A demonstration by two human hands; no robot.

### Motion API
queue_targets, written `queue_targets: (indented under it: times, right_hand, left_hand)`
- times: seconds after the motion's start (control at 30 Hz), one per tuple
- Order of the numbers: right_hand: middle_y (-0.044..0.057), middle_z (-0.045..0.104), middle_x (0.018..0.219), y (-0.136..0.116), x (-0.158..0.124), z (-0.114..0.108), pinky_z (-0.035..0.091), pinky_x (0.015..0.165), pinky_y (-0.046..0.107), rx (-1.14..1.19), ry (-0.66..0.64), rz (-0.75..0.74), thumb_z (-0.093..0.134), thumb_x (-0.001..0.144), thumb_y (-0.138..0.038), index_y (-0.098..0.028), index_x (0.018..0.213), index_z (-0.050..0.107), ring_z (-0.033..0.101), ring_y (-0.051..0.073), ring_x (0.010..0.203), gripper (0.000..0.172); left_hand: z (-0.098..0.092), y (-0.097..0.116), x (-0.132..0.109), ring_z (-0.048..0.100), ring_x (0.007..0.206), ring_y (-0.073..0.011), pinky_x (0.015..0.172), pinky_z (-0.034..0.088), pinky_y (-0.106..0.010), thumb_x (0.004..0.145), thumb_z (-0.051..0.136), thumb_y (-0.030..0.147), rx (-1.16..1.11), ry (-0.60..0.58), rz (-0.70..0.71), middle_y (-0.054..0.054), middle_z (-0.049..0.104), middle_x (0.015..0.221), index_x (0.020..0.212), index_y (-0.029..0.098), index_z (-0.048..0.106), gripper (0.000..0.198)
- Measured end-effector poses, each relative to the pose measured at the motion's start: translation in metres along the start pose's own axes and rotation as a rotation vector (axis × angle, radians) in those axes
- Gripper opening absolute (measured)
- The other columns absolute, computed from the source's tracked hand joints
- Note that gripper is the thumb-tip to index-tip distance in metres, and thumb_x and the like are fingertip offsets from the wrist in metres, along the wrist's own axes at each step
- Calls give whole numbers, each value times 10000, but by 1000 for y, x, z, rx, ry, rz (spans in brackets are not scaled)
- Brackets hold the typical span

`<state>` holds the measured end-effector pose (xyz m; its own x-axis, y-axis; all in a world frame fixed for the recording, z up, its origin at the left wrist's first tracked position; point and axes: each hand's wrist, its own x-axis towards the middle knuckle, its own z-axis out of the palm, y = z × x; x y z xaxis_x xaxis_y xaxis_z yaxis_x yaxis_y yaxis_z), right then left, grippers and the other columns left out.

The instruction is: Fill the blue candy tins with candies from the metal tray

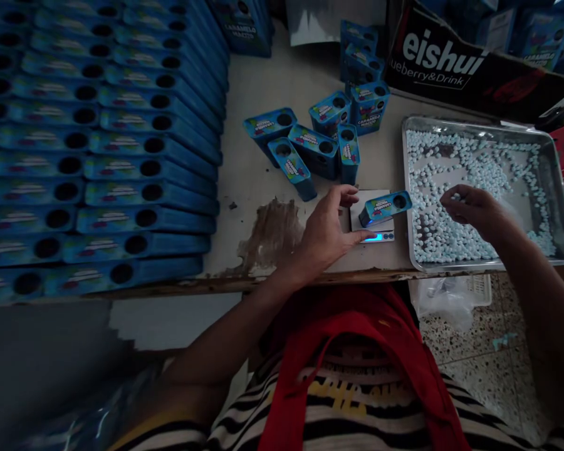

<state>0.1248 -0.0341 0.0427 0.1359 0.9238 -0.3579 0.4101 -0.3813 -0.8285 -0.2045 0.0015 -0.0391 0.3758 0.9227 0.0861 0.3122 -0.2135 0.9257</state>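
- Head view: the table (272, 81) is tight. Stacked blue boxes (98, 156) wall off the left of the frame, and a metal tray (489, 266) runs along the right beside the table's front edge.
- Open room is the bare strip at centre. Loose boxes (310, 147) crowd just above it.
- One blue box (385, 207) lies flat on the small scale (357, 216), right of centre. Its long axis tilts up to the right, with the round hole end toward the tray.
- The left hand (326, 228) comes in from below, palm down and fingers spread apart. Its fingertips rest at the scale's left edge and it grips nothing.
- The right hand (472, 210) hovers over the white pellets (479, 163), wrist bent and fingertips bunched together. Whether any pellets sit between them, I cannot tell.
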Motion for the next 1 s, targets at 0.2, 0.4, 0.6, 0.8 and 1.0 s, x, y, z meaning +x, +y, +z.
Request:
queue_targets:
  times: [0.2, 0.4, 0.6, 0.8, 1.0]
  right_hand:
    - [-46, 517, 663, -46, -4, 31, 268, 489, 241, 317, -165, -110, 980, 780, -578, -211, 847, 686, 397, 84, 567, 475]
    - [-53, 520, 641, -68, 8, 59, 242, 469, 222, 345, -386, -133, 940, 843, -581, -186, 857, 691, 396, 69, 558, 467]
    - [-43, 536, 615, -66, 11, 64, 210, 424, 225, 398, -373, -73, 940, 840, -545, -161, 840, 718, 376, 60, 521, 444]
    - [-11, 590, 652, -67, 9, 62, 235, 431, 223, 445, -343, 13, 916, 826, -397, -152, 842, 750, 400, 62, 535, 296]
    - [-15, 578, 666, -65, 7, 58, 217, 445, 223, 451, -355, 47, 835, 883, -334, -145, 918, 781, 360, 58, 533, 200]
  left_hand:
    - [18, 0, 6, 727, 1257, -279, 1099, 592, -436, 776, 987, 359, 10, 1, 20, -96, 734, 1375, 1341, 256, 594, 695]
    - [15, 6, 5, 719, 1294, -292, 1126, 580, -462, 812, 942, 356, 33, 15, 21, -92, 742, 1387, 1366, 264, 612, 652]
    - [11, 11, 6, 722, 1277, -280, 1119, 576, -448, 846, 922, 370, 25, 1, 37, -85, 754, 1352, 1331, 262, 632, 576]
    - [10, 14, 8, 720, 1263, -280, 1102, 568, -432, 821, 949, 346, -2, 30, 58, -84, 757, 1326, 1294, 246, 657, 566]
    - [9, 15, 6, 715, 1263, -282, 1107, 572, -442, 829, 935, 304, 33, 22, 49, -75, 757, 1328, 1282, 255, 687, 519]
